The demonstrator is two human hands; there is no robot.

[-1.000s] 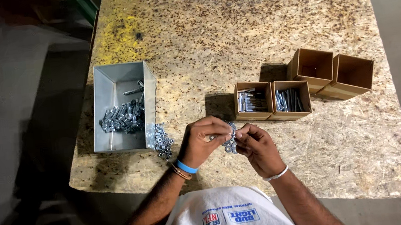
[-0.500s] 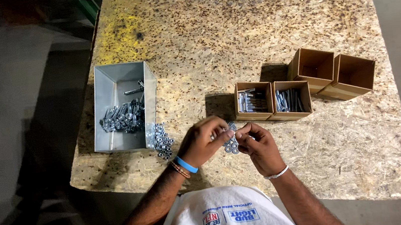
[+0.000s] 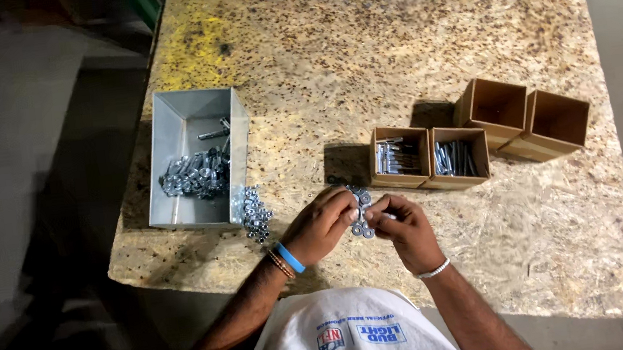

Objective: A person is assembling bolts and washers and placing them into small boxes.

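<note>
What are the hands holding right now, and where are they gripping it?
Both the left hand and right hand pinch a small cluster of silver washers between their fingertips, one hand on each side.

The tabletop (image 3: 391, 49) is brightly and warmly lit from above, with a faint sheen toward the upper part of the frame. Short dark shadows are cast behind the cardboard boxes (image 3: 479, 132), while the floor at the left is left dim and smeared. Slight wide-angle bending is seen at the edges.
</note>
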